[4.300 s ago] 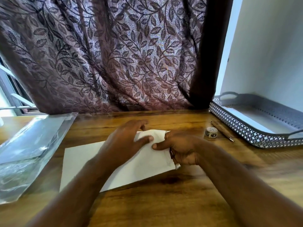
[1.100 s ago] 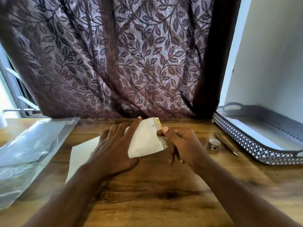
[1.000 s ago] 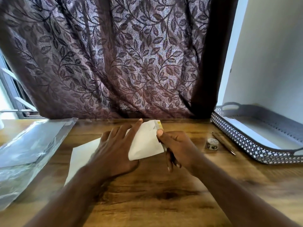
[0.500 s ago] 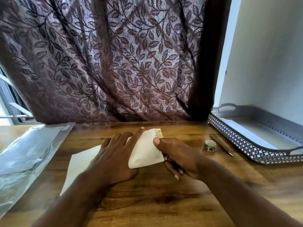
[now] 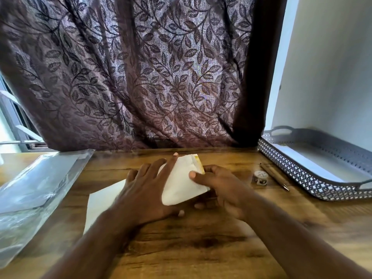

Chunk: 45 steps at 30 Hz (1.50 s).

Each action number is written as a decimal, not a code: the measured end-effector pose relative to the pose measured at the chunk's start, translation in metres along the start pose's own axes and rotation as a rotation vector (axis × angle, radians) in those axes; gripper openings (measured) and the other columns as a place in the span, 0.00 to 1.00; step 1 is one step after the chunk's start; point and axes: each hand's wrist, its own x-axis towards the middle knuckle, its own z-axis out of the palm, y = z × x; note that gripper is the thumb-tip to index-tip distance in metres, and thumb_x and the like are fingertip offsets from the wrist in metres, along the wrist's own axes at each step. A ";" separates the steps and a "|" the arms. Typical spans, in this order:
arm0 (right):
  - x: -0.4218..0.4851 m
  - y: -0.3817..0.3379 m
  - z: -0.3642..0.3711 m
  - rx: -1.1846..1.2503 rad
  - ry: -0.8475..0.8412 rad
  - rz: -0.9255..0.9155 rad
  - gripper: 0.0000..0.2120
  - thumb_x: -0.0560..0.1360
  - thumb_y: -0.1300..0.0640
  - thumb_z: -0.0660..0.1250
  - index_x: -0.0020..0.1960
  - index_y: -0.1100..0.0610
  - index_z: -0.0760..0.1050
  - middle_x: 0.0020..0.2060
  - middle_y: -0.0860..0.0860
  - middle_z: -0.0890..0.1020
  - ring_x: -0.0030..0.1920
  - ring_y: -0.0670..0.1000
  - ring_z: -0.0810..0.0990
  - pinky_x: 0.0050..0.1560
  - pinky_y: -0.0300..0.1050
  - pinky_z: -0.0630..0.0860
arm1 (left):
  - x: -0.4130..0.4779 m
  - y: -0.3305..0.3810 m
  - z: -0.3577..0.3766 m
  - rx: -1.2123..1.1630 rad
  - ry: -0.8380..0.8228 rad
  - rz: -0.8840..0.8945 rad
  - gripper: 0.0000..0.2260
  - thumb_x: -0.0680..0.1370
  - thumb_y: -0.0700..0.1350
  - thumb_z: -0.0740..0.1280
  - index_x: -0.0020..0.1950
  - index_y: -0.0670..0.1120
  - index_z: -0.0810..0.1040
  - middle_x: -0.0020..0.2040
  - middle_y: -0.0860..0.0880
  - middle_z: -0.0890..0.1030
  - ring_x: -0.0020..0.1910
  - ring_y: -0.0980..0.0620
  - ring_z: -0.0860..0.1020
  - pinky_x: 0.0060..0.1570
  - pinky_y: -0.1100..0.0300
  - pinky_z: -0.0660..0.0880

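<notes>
On the wooden table (image 5: 191,248), the right hand (image 5: 223,188) pinches the folded white paper (image 5: 181,184) at its 3 o'clock edge, the flat left hand (image 5: 145,190) bracing its 9 o'clock side; a loosened pinch could let the crease spring crooked

Wooden table (image 5: 181,248), warm brown top with dark grain, fills the lower frame; its far edge meets a purple-brown curtain (image 5: 141,77) patterned with leafy vines. The curtain hangs in diagonal folds, and daylight glows through its weave. To its right stands a plain white wall (image 5: 332,67), brightest along its corner; at far left, a window frame (image 5: 18,133) with pale bars and daylight behind.
</notes>
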 end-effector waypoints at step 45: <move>0.018 0.019 -0.012 -0.342 -0.072 -0.464 0.08 0.76 0.60 0.72 0.45 0.66 0.85 0.41 0.51 0.88 0.41 0.50 0.87 0.41 0.43 0.79 | 0.010 0.013 0.005 -1.459 -0.150 -0.623 0.07 0.75 0.40 0.74 0.51 0.38 0.84 0.47 0.38 0.86 0.42 0.43 0.83 0.48 0.48 0.79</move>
